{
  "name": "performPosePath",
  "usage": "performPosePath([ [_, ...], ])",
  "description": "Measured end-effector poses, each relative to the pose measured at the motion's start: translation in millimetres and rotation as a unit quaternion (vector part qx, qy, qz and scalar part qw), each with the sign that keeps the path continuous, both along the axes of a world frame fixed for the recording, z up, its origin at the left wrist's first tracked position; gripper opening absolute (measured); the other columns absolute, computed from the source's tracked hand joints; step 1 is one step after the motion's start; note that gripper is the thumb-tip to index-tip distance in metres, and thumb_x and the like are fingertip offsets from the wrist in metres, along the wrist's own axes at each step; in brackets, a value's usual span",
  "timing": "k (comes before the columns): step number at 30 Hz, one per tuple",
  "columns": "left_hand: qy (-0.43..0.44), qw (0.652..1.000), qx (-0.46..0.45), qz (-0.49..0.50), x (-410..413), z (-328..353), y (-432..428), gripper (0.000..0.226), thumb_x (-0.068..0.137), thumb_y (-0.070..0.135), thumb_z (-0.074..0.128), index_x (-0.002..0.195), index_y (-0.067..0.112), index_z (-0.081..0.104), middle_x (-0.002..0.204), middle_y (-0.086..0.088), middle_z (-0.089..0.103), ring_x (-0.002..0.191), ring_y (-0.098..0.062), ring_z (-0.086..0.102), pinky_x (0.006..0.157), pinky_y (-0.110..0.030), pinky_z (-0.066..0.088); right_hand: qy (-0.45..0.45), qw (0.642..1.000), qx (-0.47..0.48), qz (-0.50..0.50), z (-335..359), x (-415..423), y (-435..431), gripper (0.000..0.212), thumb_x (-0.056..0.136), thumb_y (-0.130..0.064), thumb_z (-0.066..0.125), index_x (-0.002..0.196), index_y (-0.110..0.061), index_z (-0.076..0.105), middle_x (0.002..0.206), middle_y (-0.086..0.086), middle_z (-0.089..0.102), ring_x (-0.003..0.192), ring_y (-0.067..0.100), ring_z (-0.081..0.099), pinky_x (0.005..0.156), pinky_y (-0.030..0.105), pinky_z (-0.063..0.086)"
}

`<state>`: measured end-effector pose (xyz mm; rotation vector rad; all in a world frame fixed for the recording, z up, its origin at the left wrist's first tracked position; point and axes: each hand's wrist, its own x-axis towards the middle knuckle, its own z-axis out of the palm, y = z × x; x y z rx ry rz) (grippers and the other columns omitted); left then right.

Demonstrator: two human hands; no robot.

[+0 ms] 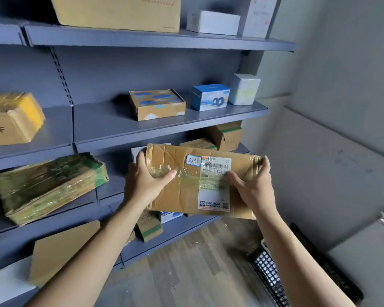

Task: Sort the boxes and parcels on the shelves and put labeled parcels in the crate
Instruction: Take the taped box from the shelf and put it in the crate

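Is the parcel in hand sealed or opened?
Sealed. The brown parcel has its seam taped over with clear tape, no flap lifted; left hand and right hand grip its ends.

The parcel (200, 180) is held in front of the shelves (169, 120), left hand (146, 182) at its left end, right hand (255, 187) at its right; its label (215, 182) faces the camera. The crate (268, 275) sits on the floor, below right.

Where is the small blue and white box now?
The small blue and white box stands on the grey middle shelf, right of centre, between the flat cloud-printed cardboard box and the white wrapped cube.
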<state>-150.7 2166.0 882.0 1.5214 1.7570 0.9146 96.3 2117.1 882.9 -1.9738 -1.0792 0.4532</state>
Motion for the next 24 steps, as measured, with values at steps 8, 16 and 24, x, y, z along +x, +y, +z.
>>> performPosePath([
  [8,0.091,0.99,-0.03,-0.105,208.5,-25.4,-32.8,0.1,0.075,0.061,0.073,0.148,0.019,0.02,0.142,-0.014,0.04,0.129,-0.036,0.043,0.101,-0.049,0.043,0.007,0.993,-0.051,-0.111,-48.8,178.2,-85.5,0.122,0.066,-0.068,0.076,0.156,-0.039,-0.002,0.135,0.017,0.041,0.124,0.038,0.049,0.099,0.046,0.044],
  [16,0.139,0.966,-0.099,-0.197,358.1,-68.2,-48.1,0.106,0.08,0.062,0.067,0.155,0.017,0.008,0.155,-0.011,0.033,0.136,-0.038,0.036,0.106,-0.052,0.037,0.046,0.977,-0.092,-0.186,-108.0,294.1,-150.6,0.121,0.07,-0.07,0.073,0.156,-0.033,-0.004,0.139,0.02,0.039,0.124,0.039,0.048,0.1,0.045,0.044],
  [24,0.174,0.928,-0.111,-0.311,500.5,-127.2,-30.4,0.086,0.076,0.067,0.064,0.138,0.019,0.03,0.14,-0.008,0.045,0.124,-0.034,0.047,0.098,-0.052,0.045,0.103,0.939,-0.117,-0.308,-169.0,395.5,-179.6,0.117,0.071,-0.069,0.073,0.155,-0.035,-0.002,0.14,0.019,0.038,0.125,0.039,0.045,0.102,0.047,0.043],
])
